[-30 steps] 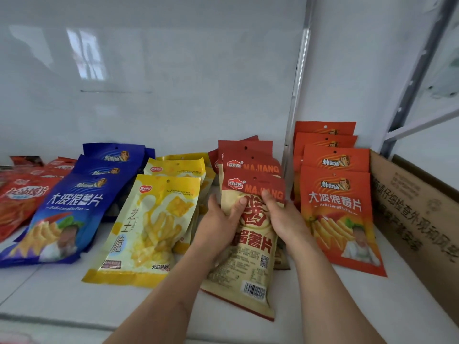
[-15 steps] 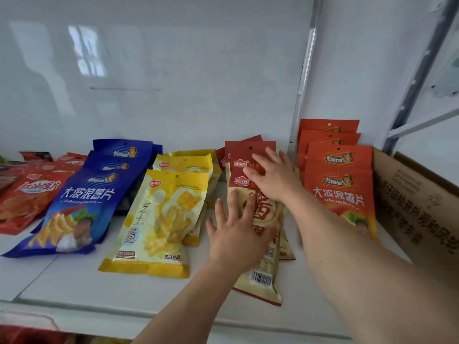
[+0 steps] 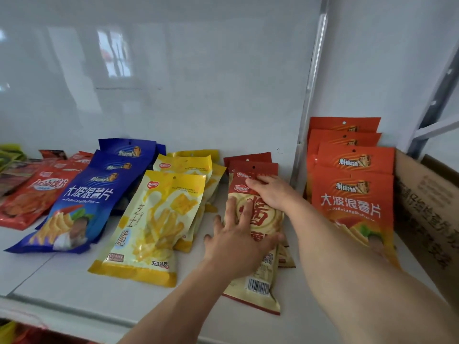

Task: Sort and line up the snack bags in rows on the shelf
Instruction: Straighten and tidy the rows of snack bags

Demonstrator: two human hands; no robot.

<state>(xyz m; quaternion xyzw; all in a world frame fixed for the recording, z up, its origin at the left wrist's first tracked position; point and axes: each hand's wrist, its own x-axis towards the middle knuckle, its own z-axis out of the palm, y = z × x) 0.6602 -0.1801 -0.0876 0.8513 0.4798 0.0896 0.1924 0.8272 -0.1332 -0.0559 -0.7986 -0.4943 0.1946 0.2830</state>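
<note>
Mostly done: blue (image 3: 82, 202), yellow (image 3: 159, 219) and orange foil snack-bag rows (image 3: 352, 194) look lined up on the white shelf (image 3: 62, 276); left hand (image 3: 238, 242) and right hand (image 3: 273, 192), fingers flat, gripping nothing, press the front red-and-cream crisp bag (image 3: 258, 276) into its middle row.

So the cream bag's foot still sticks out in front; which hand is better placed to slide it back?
Probably the left hand: it lies flat on the cream bag. The right hand rests on the top edge.
</note>
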